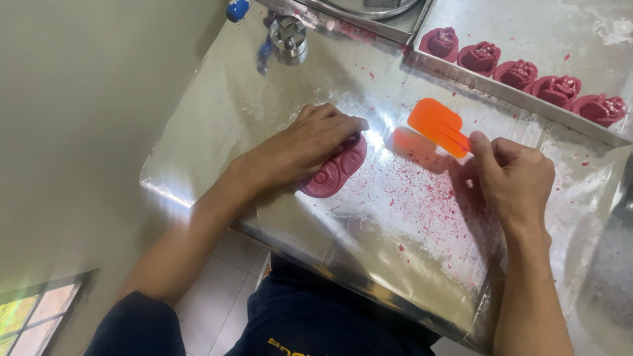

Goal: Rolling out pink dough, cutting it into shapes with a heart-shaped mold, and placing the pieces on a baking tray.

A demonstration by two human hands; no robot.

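Two bare hands work over a steel counter (217, 132) covered with a clear plastic sheet. The left hand (310, 142) lies palm down, fingers curled together over the top of a flat slab of dark pink dough (336, 170), pressing on it; the slab's lower end sticks out from under the fingertips and shows round raised shapes on its surface. The right hand (514, 178) is closed around the end of an orange scraper (436, 125), thumb and fingers pinching it (the held end is hidden inside the fist), and the blade points away from that hand toward the far left, tilted over the sheet; whether its edge touches the sheet I cannot tell. Between the two hands, and mostly just in front of the right hand, the sheet is strewn with pink crumbs (422, 198). Beyond the right hand, on a steel tray (501, 95) at the far edge, five rose-shaped pink pieces (517, 71) sit in a row, touching or nearly so. Well beyond the left hand stands a small metal knob (290, 36) with a blue object (236, 9) near it.
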